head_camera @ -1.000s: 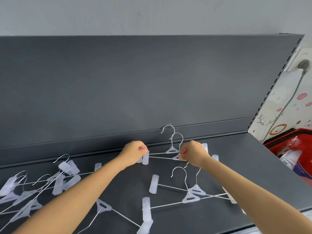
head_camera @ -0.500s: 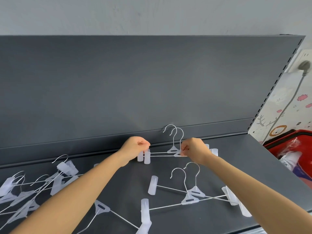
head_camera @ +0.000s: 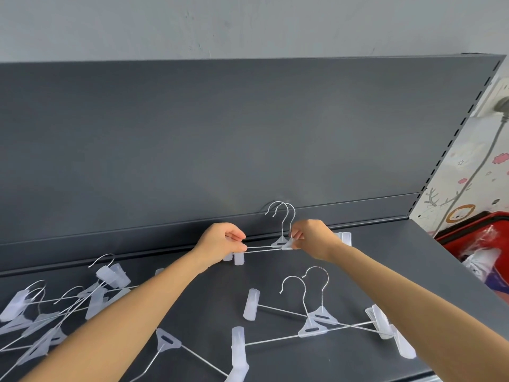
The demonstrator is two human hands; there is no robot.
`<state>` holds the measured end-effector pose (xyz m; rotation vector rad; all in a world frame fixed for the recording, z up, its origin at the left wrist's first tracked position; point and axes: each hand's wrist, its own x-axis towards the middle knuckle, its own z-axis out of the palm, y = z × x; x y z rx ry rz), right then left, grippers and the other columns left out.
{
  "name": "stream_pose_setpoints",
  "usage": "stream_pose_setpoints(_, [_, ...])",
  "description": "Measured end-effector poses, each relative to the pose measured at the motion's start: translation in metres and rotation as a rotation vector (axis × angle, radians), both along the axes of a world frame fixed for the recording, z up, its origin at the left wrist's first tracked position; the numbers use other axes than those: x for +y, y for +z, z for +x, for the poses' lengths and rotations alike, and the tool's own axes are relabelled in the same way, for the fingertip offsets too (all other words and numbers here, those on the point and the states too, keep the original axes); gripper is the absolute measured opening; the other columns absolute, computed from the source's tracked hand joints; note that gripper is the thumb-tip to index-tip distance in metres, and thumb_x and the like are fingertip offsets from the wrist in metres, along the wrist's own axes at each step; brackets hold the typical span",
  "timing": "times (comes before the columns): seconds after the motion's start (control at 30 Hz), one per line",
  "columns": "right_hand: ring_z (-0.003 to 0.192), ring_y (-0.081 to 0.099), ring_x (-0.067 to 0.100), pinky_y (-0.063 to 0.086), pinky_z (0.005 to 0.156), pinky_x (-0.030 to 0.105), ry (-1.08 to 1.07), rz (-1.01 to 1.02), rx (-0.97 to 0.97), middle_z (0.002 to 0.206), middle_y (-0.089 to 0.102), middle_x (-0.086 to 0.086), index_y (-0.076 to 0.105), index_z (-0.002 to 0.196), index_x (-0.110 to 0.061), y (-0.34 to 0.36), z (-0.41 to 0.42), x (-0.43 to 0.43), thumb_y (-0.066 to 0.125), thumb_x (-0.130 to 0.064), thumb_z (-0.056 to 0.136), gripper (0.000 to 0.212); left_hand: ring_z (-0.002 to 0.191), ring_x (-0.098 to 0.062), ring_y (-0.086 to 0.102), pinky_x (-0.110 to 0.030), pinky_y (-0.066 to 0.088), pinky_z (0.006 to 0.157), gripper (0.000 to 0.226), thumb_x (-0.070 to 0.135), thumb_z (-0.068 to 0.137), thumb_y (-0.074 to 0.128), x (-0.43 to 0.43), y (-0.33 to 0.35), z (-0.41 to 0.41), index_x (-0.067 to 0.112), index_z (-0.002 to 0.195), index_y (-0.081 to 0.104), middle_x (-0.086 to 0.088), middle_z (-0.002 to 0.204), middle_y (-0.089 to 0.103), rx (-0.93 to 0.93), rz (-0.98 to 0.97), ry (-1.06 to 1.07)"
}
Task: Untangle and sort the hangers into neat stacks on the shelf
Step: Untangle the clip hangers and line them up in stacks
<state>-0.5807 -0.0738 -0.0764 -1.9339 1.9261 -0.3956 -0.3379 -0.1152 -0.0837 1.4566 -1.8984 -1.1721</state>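
Note:
Two wire clip hangers (head_camera: 281,242) with translucent white clips lie stacked at the back of the dark grey shelf (head_camera: 275,282), hooks against the back panel. My left hand (head_camera: 220,241) pinches their wire bar near the left clips. My right hand (head_camera: 311,238) pinches the plastic neck pieces at the hooks. Two more hangers (head_camera: 316,323) lie crossed in front of my right arm. Another hanger (head_camera: 176,346) lies near the front edge. A tangled pile of hangers (head_camera: 55,307) sits at the left.
The shelf's upright back panel (head_camera: 248,139) rises behind the hangers. A red bin (head_camera: 479,244) with plastic wrapping stands off the shelf's right end. A grey cable (head_camera: 473,172) hangs on the decorated wall there.
Both hands have pushed the held pair of hangers back toward the panel, and the two hooks now line up closer together.

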Motion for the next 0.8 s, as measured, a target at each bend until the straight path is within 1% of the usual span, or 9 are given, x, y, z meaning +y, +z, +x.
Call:
stream_pose_setpoints(0.1, [0.093, 0.059, 0.025, 0.05, 0.081, 0.036, -0.017, -0.014, -0.001, 0.096, 0.064, 0.003, 0.061, 0.093, -0.007, 0.0, 0.001, -0.003, 0.061, -0.009, 0.085, 0.008, 0.081, -0.006, 0.059, -0.011, 0.042, 0.058, 0.018, 0.012, 0.077, 0.075, 0.0, 0.0, -0.002, 0.015, 0.094, 0.069, 0.0, 0.095, 0.067, -0.007, -0.011, 0.022])
stream_pose_setpoints(0.2, [0.09, 0.058, 0.023, 0.049, 0.081, 0.035, -0.006, -0.016, -0.017, 0.091, 0.062, 0.001, 0.062, 0.093, -0.006, -0.002, 0.0, -0.001, 0.062, -0.01, 0.083, 0.01, 0.076, -0.008, 0.057, -0.009, 0.043, 0.056, 0.022, 0.015, 0.079, 0.075, 0.001, 0.0, -0.001, 0.016, 0.1, 0.068, 0.0, 0.095, 0.065, -0.021, 0.013, -0.008])
stream_pose_setpoints(0.27, [0.09, 0.058, 0.023, 0.051, 0.083, 0.037, -0.006, -0.021, -0.033, 0.088, 0.061, -0.001, 0.063, 0.094, -0.006, -0.004, -0.002, 0.001, 0.063, -0.008, 0.081, 0.012, 0.077, -0.007, 0.057, -0.01, 0.044, 0.056, 0.026, 0.015, 0.079, 0.074, 0.002, 0.0, 0.0, 0.018, 0.103, 0.065, 0.0, 0.1, 0.063, -0.049, 0.017, -0.032])
stream_pose_setpoints(0.33, [0.093, 0.059, 0.024, 0.05, 0.085, 0.039, -0.017, -0.025, -0.048, 0.092, 0.065, 0.001, 0.063, 0.095, -0.007, -0.005, -0.005, 0.004, 0.063, -0.008, 0.08, 0.015, 0.081, -0.007, 0.057, -0.01, 0.043, 0.055, 0.034, 0.013, 0.077, 0.074, 0.002, -0.002, 0.002, 0.02, 0.108, 0.061, -0.001, 0.107, 0.061, -0.073, 0.021, -0.047])
stream_pose_setpoints(0.47, [0.098, 0.06, 0.021, 0.049, 0.089, 0.038, -0.034, -0.007, -0.042, 0.101, 0.066, -0.001, 0.062, 0.103, -0.013, -0.009, -0.007, 0.009, 0.063, -0.014, 0.082, 0.021, 0.077, -0.011, 0.06, -0.016, 0.047, 0.063, 0.048, 0.009, 0.075, 0.071, 0.006, -0.003, 0.003, 0.017, 0.12, 0.055, 0.0, 0.111, 0.061, -0.101, 0.031, -0.068])
stream_pose_setpoints(0.57, [0.097, 0.06, 0.022, 0.049, 0.084, 0.032, -0.027, 0.002, -0.028, 0.103, 0.065, 0.001, 0.061, 0.099, -0.013, -0.01, -0.007, 0.012, 0.062, -0.013, 0.084, 0.015, 0.083, -0.016, 0.063, -0.02, 0.049, 0.067, 0.044, 0.009, 0.078, 0.066, 0.008, -0.004, 0.003, 0.018, 0.119, 0.055, 0.001, 0.111, 0.061, -0.128, 0.015, -0.071])
stream_pose_setpoints(0.67, [0.094, 0.061, 0.021, 0.05, 0.084, 0.033, -0.007, 0.033, -0.029, 0.101, 0.063, 0.0, 0.059, 0.095, -0.014, -0.011, -0.005, 0.012, 0.066, -0.013, 0.081, 0.016, 0.085, -0.014, 0.058, -0.015, 0.044, 0.063, 0.032, 0.006, 0.083, 0.06, 0.007, -0.007, 0.004, 0.015, 0.114, 0.061, -0.002, 0.107, 0.061, -0.166, -0.034, -0.083])
stream_pose_setpoints(0.73, [0.095, 0.059, 0.022, 0.049, 0.084, 0.033, 0.005, 0.058, -0.005, 0.1, 0.059, -0.003, 0.057, 0.098, -0.015, -0.011, -0.004, 0.012, 0.069, -0.015, 0.078, 0.023, 0.085, -0.01, 0.055, -0.009, 0.042, 0.058, 0.03, 0.003, 0.085, 0.058, 0.007, -0.008, 0.003, 0.012, 0.113, 0.062, -0.001, 0.106, 0.059, -0.129, -0.015, -0.084])
stream_pose_setpoints(0.8, [0.094, 0.058, 0.024, 0.048, 0.082, 0.033, 0.021, 0.069, 0.039, 0.099, 0.057, -0.005, 0.055, 0.096, -0.017, -0.011, -0.005, 0.012, 0.069, -0.016, 0.078, 0.022, 0.089, -0.008, 0.055, -0.008, 0.043, 0.061, 0.028, 0.004, 0.088, 0.057, 0.008, -0.008, 0.005, 0.015, 0.113, 0.062, 0.001, 0.109, 0.058, -0.064, 0.03, -0.083])
